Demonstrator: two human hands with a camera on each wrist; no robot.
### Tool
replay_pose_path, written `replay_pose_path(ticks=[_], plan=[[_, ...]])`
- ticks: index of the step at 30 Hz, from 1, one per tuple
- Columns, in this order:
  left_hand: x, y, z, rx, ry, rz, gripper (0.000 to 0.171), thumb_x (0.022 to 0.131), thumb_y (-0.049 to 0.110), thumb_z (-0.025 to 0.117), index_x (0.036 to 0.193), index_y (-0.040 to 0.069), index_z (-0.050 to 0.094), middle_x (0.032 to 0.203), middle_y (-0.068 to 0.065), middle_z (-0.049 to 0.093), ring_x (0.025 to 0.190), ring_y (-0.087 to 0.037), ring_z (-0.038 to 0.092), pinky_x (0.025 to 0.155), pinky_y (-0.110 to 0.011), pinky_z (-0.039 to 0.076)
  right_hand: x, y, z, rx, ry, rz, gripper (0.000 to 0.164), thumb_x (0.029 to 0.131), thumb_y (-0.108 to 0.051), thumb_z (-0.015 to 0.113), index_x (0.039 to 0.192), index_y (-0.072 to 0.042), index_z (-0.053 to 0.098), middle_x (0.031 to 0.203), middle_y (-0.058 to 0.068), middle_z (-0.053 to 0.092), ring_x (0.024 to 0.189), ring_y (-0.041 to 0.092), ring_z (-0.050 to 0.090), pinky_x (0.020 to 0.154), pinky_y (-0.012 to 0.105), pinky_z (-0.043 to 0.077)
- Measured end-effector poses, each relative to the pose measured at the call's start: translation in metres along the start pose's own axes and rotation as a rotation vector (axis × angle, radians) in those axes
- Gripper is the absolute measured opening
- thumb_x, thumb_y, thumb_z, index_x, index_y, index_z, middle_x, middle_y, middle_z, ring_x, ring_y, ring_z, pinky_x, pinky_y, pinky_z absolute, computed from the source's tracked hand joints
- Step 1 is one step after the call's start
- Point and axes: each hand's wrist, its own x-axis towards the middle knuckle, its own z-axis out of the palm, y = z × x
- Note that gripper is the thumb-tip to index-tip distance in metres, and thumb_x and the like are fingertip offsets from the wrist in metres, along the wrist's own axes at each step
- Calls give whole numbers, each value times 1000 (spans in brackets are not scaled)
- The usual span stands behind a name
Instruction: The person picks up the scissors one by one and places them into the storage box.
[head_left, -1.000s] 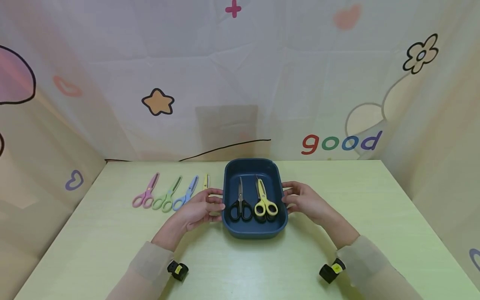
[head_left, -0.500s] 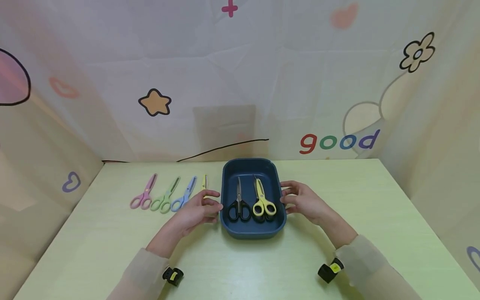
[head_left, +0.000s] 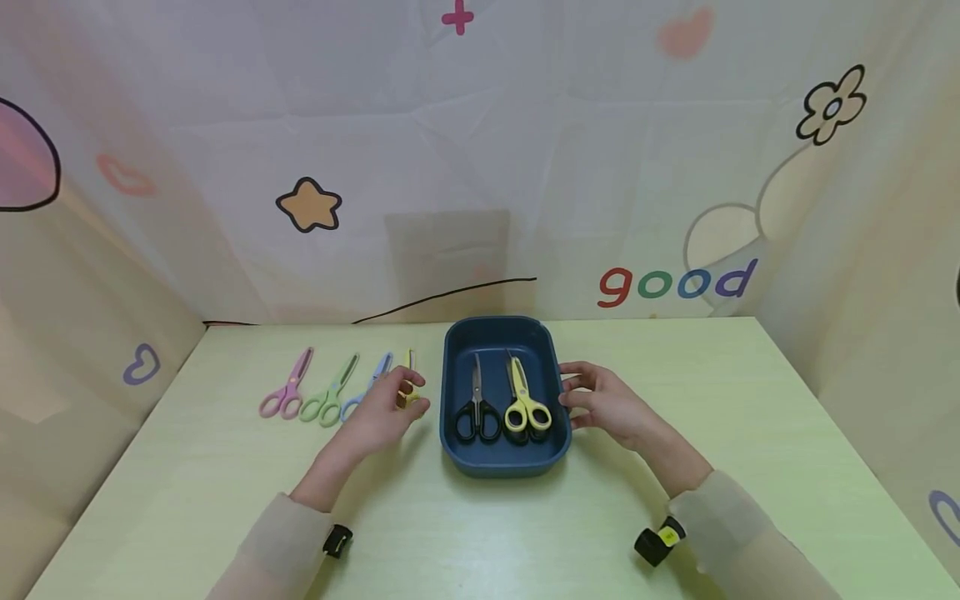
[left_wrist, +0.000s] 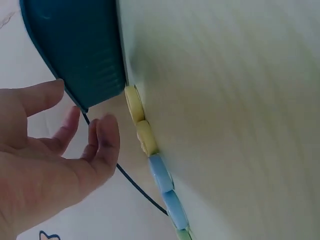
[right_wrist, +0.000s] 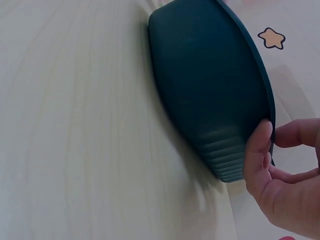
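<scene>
A dark blue tray [head_left: 505,468] stands mid-table. Inside lie black-handled scissors [head_left: 477,414] on its left and yellow scissors [head_left: 528,408] on its right, overlapping a second black-handled pair. My right hand [head_left: 609,406] touches the tray's right side with its fingertips; in the right wrist view the thumb rests near the rim. Apart from the tray, my left hand [head_left: 384,414] hovers to its left with loosely bent fingers and nothing in them. Behind that hand, another yellow pair of scissors [head_left: 410,358] and blue scissors [head_left: 382,367] are partly hidden.
Farther left on the table [head_left: 480,542] lie green scissors [head_left: 330,400] and pink scissors [head_left: 288,392], in a row with the blue and yellow ones. A printed cloth [head_left: 480,150] hangs behind the table and along both sides.
My left hand has come away from the tray's left side, moving left to the yellow and blue scissors. My right hand stays at the tray, which has not visibly moved on the table.
</scene>
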Motion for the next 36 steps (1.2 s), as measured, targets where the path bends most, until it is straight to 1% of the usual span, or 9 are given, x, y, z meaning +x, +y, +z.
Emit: replay_pose_path(ticks=[3, 6, 9, 16, 21, 25, 28, 33, 36], plan=[[1, 0, 2, 182, 22, 34, 27, 100, 11, 67, 123, 1, 57, 120, -24, 51, 105, -36, 50, 86, -49, 45, -1, -1, 0, 2, 2, 1, 53, 102, -2, 54, 151, 6, 36, 126, 24, 49, 93, 27, 59, 75, 32, 57], [2, -1, 4, 301, 23, 28, 29, 100, 15, 67, 125, 4, 58, 125, -25, 47, 115, -40, 43, 88, -52, 43, -2, -2, 1, 2, 0, 3, 53, 102, -2, 54, 151, 6, 35, 128, 24, 48, 93, 27, 59, 75, 31, 57], [3, -2, 6, 393, 10, 23, 33, 100, 19, 69, 128, 6, 58, 125, -24, 43, 117, -42, 39, 90, -53, 43, -3, -3, 2, 1, -2, 4, 54, 102, -3, 55, 151, 6, 35, 129, 25, 47, 95, 27, 58, 75, 31, 58], [9, -4, 10, 555, -12, 39, 34, 99, 22, 70, 129, 9, 60, 124, -24, 42, 115, -42, 40, 92, -52, 42, -3, -2, 1, -1, -10, -7, 54, 103, -2, 54, 152, 6, 34, 130, 26, 47, 94, 26, 59, 75, 31, 58], [12, -6, 11, 622, -36, 23, 32, 98, 24, 70, 125, 9, 60, 119, -24, 43, 114, -42, 40, 91, -53, 43, -2, -1, 1, -1, -4, -11, 53, 102, -2, 54, 151, 6, 35, 129, 25, 48, 92, 26, 59, 74, 32, 58], [13, -6, 11, 638, -60, 6, 29, 99, 23, 70, 122, 8, 59, 115, -23, 43, 110, -41, 40, 89, -51, 43, -1, 0, 1, -2, -6, -11, 53, 102, -2, 54, 151, 6, 34, 128, 24, 48, 91, 26, 59, 75, 32, 58], [14, -6, 11, 637, -73, 9, 29, 99, 22, 70, 121, 8, 58, 113, -23, 43, 108, -40, 41, 88, -51, 44, -1, 0, 0, -3, -2, -8, 53, 102, -2, 54, 151, 5, 35, 128, 24, 48, 91, 26, 60, 75, 32, 58], [17, -5, 10, 652, -62, 41, 27, 96, 19, 74, 115, 6, 58, 109, -25, 46, 106, -43, 44, 88, -54, 46, -1, 0, 0, -5, -2, -8, 52, 102, -2, 54, 151, 5, 35, 128, 25, 48, 92, 27, 60, 75, 32, 59], [19, -3, 10, 646, -54, 31, 25, 94, 18, 76, 111, 7, 61, 109, -28, 49, 106, -45, 46, 88, -55, 47, 0, 1, 0, -8, -2, -7, 52, 102, -3, 54, 151, 5, 35, 128, 24, 48, 93, 27, 60, 75, 33, 59]])
